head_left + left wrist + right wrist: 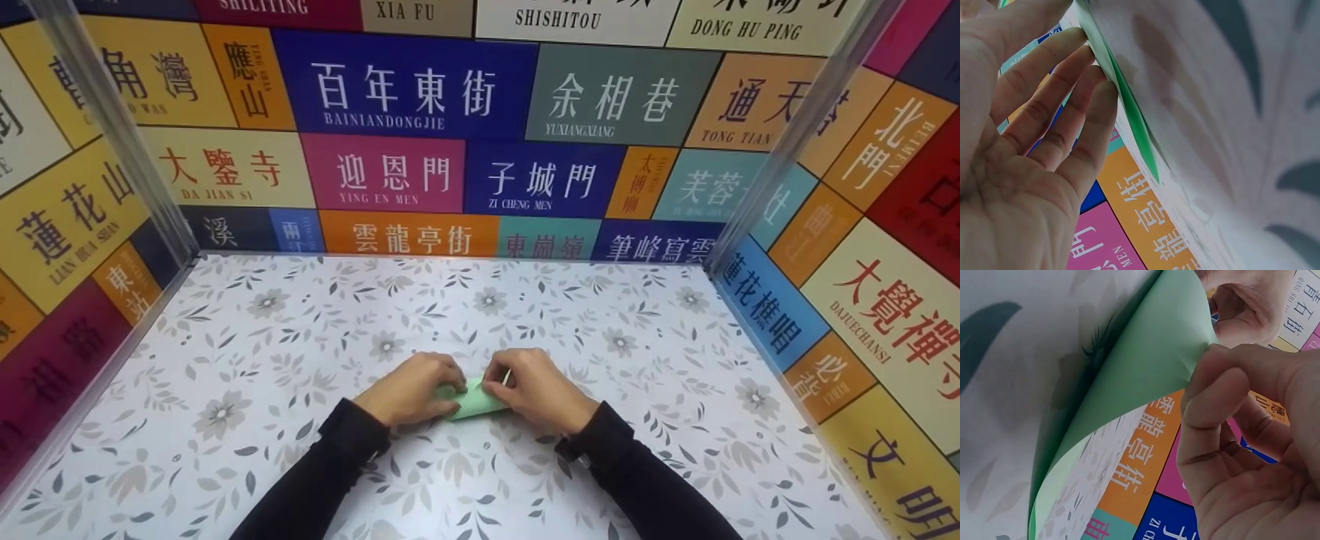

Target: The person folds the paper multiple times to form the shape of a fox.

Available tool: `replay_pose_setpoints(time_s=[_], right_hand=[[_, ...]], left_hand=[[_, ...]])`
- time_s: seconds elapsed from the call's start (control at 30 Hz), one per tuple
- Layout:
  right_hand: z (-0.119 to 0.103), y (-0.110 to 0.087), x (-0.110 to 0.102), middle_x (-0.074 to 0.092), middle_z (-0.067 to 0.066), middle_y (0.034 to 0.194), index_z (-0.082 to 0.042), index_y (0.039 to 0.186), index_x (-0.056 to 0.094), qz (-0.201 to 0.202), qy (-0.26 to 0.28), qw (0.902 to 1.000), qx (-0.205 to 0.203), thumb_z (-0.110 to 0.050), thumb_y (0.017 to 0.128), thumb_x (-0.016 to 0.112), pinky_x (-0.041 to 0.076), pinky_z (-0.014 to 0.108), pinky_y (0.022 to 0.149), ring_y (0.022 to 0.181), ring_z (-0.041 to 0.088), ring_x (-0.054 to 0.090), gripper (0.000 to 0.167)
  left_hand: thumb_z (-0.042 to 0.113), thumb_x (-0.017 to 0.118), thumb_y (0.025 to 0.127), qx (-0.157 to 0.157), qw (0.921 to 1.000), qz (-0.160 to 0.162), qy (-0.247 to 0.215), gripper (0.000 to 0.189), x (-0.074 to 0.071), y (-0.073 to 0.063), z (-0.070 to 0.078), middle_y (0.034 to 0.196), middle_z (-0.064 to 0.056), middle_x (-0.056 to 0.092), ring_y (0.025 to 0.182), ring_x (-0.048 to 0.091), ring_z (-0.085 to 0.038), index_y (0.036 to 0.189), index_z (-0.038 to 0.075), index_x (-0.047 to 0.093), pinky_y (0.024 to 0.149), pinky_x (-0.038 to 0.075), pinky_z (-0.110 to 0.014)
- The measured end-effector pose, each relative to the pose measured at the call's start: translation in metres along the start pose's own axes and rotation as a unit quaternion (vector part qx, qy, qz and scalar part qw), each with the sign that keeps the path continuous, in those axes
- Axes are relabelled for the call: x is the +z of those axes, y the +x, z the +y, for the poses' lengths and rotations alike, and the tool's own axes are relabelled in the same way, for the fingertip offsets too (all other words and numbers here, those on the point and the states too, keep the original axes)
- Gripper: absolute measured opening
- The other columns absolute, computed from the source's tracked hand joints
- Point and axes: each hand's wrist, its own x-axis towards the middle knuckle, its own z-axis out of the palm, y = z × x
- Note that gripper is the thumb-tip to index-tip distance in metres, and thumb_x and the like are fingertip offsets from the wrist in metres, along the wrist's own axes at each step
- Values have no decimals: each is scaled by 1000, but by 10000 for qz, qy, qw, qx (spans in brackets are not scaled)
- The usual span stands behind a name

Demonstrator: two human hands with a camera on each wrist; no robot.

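A sheet of light green paper lies between the two hands, close over the table. My right hand pinches its edge between thumb and index finger, and the paper puckers at that spot in the right wrist view. There the sheet curls over into a rounded fold, its far end narrowing to an open layered edge. My left hand holds the other end between thumb and fingers. In the left wrist view, its fingertips line up along the paper's edge, while the thumb tip is cut off at the top.
The table has a white covering printed with grey leaves and flowers. Upright panels with colourful name signs enclose it at the back, left and right. Clear strips run up the corners.
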Motion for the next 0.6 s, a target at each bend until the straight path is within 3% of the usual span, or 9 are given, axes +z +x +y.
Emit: replay_pose_setpoints(time_s=[0.33, 0.6], right_hand=[[6, 5, -4, 82, -2, 90, -16, 101, 85, -417, 175, 9987, 232, -14, 104, 86, 54, 20, 64, 71, 1, 63, 3], [8, 5, -5, 81, -2, 91, -18, 104, 85, -488, 244, 9982, 247, -12, 102, 86, 56, 21, 69, 76, 4, 66, 7]], left_hand=[[11, 96, 92, -55, 10000, 5, -34, 26, 0, -1, 1, 118, -13, 87, 112, 83, -30, 116, 3, 89, 108, 68, -47], [11, 95, 93, -168, 9999, -29, -14, 26, 0, 0, 1, 119, -13, 87, 114, 83, -31, 117, 3, 88, 111, 67, -50]])
